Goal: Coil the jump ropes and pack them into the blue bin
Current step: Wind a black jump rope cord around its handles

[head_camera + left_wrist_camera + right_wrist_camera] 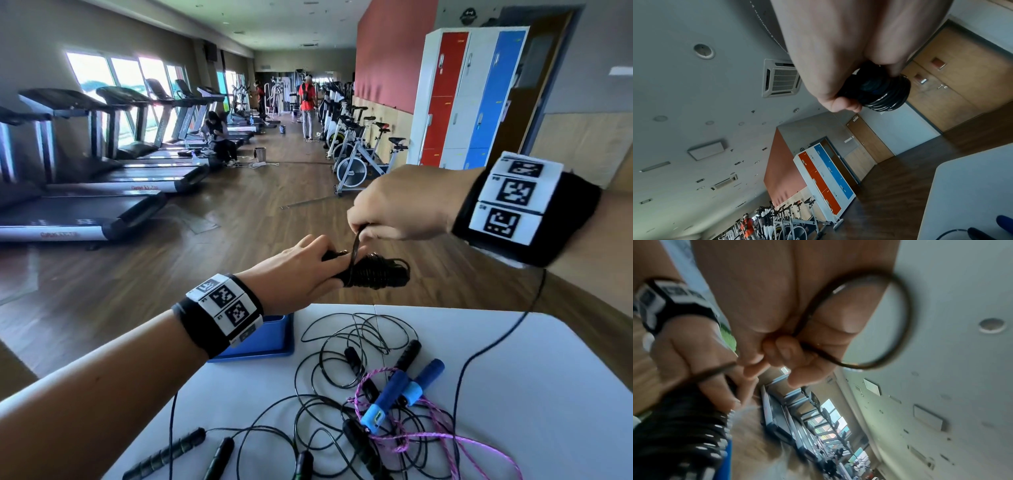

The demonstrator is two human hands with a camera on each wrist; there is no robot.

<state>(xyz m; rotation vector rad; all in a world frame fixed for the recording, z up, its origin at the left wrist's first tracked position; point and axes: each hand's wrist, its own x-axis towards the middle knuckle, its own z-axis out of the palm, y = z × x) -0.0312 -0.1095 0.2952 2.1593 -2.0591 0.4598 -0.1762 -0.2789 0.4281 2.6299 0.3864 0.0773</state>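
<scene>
My left hand (308, 263) grips a black jump rope bundle (376, 272), its cord wound tightly round the handles, held in the air above the table's far edge. The same bundle (885, 92) shows below my left fingers (844, 104) in the left wrist view. Just above it, my right hand (387, 212) pinches the loose end of the black cord (356, 245), which loops past the palm as a cord loop (900, 318). The blue bin (263, 339) sits on the table under my left wrist, mostly hidden.
On the white table (565, 394) lie tangled black jump ropes (342, 359), blue handles (404, 390) with a pink-purple rope (445, 442), and black handles (171, 452). Treadmills (85, 192) line the left, exercise bikes (359, 161) and lockers (469, 99) the right. People stand far down the aisle.
</scene>
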